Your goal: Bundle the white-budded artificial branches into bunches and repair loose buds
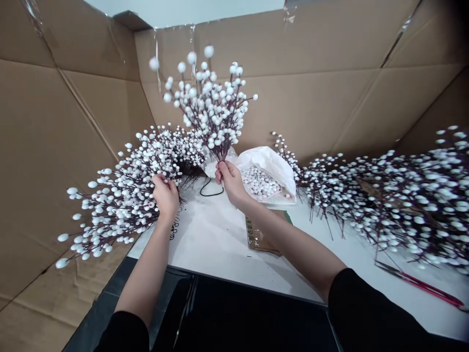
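A bunch of dark stems tipped with white berries (pixel 216 107) stands upright in my right hand (pixel 230 181), whose fingers are closed round the stem ends above the table. My left hand (pixel 165 195) reaches into the right side of a large pile of white-berry stems (pixel 128 190) at the left; its fingers are bent among the stems, and what they hold is too small to make out. Just right of my right hand, an open white plastic bag (pixel 269 168) holds loose white berries (pixel 258 182).
Another long heap of white-berry stems (pixel 403 195) covers the right side of the white table (pixel 216 239). Red-handled pliers or tweezers (pixel 428 286) lie in front of it. A brown taped piece (pixel 262 239) and a black cord loop (pixel 211 194) lie mid-table. Cardboard walls (pixel 293 98) surround the table.
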A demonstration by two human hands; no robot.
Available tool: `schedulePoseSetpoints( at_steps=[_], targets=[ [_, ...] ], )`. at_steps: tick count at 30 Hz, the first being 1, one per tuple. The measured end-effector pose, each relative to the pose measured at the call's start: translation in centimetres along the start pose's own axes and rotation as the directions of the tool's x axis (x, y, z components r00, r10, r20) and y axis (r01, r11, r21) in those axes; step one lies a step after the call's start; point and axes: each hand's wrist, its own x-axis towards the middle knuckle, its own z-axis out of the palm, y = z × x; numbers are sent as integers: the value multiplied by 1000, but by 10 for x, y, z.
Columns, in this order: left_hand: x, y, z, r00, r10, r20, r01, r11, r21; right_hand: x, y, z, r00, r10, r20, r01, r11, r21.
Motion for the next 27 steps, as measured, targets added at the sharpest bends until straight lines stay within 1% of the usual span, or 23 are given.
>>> schedulePoseSetpoints(
  at_steps=[2,4,7,9,14,17,20,23,27],
  targets=[
    [1,0,-1,1000,3,-4,-3,1000,2,-10,-16,3,1000,-2,21,1,998,66],
    [1,0,-1,1000,6,-8,-6,1000,3,-16,-28,5,997,16,69,-28,983,182],
    [1,0,0,1000,11,-13,-11,1000,7,-18,-35,6,983,56,176,-124,907,404],
    [1,-1,0,1000,12,-21,-12,1000,12,-16,-34,6,971,78,226,-181,857,483],
    [0,-2,2,999,14,-28,-14,1000,24,-12,-28,6,947,112,300,-259,818,513],
    [0,-3,3,1000,16,-22,-16,999,30,-14,-32,8,927,114,358,-300,799,521],
    [0,-4,3,1000,27,-8,-26,999,36,-19,-40,11,900,88,428,-330,780,532],
    [-1,-4,2,999,51,8,-51,998,42,-27,-53,14,860,54,507,-357,772,525],
    [-4,-3,2,996,85,33,-86,994,60,-41,-73,16,810,52,585,-409,765,498]
  ],
)
